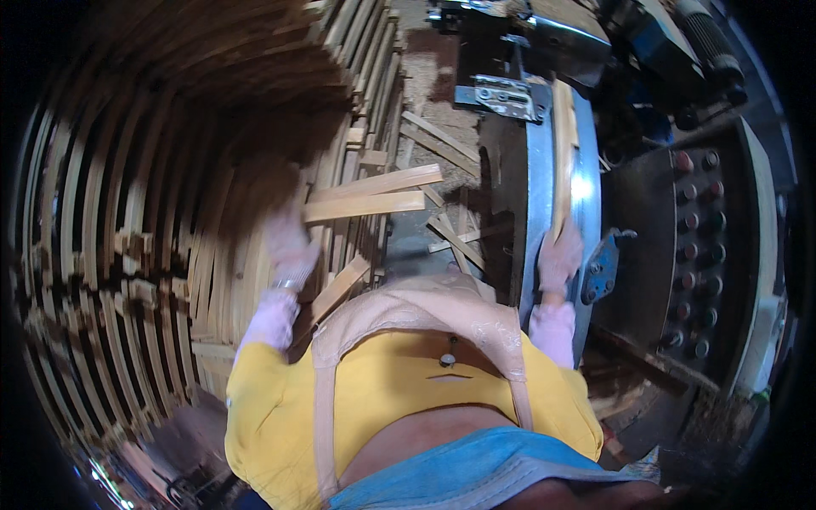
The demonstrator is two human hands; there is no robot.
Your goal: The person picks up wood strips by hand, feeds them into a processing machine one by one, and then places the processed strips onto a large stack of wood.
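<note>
**One strip at the right hand, many more by the left**

The hands are well apart. The right hand [560, 259] is at the near end of one long wooden strip [563, 161], which lies lengthwise ahead of it on a metal surface [586, 153]; whether the fingers are clamped on the wood cannot be told. The left hand [291, 246] is blurred over piled wooden slats [223, 272], and its grip cannot be made out either.

Just right of the left hand, two pale boards [374, 206] jut out from the pile, one beyond the other. One shorter piece [342, 287] lies slanted nearer the body. The slats to the left of that hand are too many and too blurred to count. Between the hands, several loose offcuts [456, 244] lie crossed on the floor, some partly hidden.

One metal fixture [506, 98] stands at the surface's edge, ahead and left of the right hand. One blue bracket [602, 268] sits just right of that hand, crowding its outer side. Farther right is one control panel [700, 208] with two columns of buttons. One ribbed motor [710, 38] stands ahead and to the right.
</note>
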